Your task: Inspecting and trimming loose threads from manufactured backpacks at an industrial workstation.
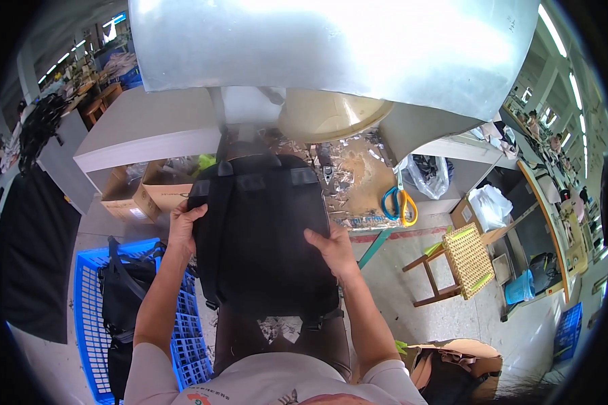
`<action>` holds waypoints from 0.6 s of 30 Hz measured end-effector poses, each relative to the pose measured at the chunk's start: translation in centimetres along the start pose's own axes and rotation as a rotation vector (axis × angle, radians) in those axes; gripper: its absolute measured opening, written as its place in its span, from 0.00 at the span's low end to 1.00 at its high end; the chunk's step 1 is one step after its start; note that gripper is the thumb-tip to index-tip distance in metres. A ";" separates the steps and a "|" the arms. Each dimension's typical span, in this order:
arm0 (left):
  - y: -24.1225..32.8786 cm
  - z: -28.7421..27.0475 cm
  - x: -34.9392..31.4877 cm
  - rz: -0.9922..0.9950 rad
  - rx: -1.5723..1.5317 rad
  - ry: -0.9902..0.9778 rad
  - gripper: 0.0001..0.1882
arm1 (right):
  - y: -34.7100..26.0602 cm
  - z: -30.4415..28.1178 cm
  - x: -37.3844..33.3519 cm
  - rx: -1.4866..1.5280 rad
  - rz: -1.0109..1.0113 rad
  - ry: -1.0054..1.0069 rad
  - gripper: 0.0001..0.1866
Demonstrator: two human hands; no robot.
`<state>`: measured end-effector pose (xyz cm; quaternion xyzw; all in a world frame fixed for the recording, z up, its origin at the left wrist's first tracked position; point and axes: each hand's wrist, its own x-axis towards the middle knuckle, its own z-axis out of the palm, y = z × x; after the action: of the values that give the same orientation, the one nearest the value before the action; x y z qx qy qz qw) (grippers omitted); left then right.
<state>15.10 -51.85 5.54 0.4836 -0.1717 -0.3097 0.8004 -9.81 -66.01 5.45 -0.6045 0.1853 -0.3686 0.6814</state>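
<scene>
Black fabric fills the middle: the bag (pixel 270 233) is above the person's thighs, its far end toward the bench (pixel 365 172). The left hand (pixel 184 228) grips its left edge, thumb on top; the right hand (pixel 332 251) holds the right edge, thumb lying on the panel, its other fingers mostly hidden. The bag looks largely made up, with body, strap and side pieces joined; whether any trimming or stitching is left, I cannot tell. More dark bags (pixel 130 290) lie in the blue basket (pixel 83 317), finished or waiting, the view does not say.

For moving, the basket's rim crowds the left forearm, while a carton (pixel 494 354) stands low at the right. Between that and the stool (pixel 469 262), the floor (pixel 385 297) gives more room. Farther off, scissors (pixel 404 206) hang at the bench's right side, scraps litter its top, and a metal hood (pixel 331 47) limits lifting forward.
</scene>
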 end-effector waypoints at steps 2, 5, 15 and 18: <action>0.1 0.6 0.7 -0.035 -0.009 -0.005 0.11 | -0.1 -0.3 0.1 0.001 0.014 0.010 0.12; -0.1 0.4 1.4 -0.106 0.006 -0.049 0.11 | -0.5 -0.2 -0.2 0.007 0.044 0.021 0.13; -3.9 -11.0 -9.6 -0.109 0.229 -0.233 0.40 | 2.8 3.7 -9.1 -0.044 0.065 -0.003 0.10; 0.5 -11.2 -11.1 -0.057 0.629 -0.117 0.31 | 4.3 3.7 -10.7 -0.495 0.201 -0.257 0.10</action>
<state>13.33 -36.84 0.98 0.6933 -0.2911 -0.2911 0.5915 -13.11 -55.73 -0.01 -0.7726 0.2406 -0.1634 0.5643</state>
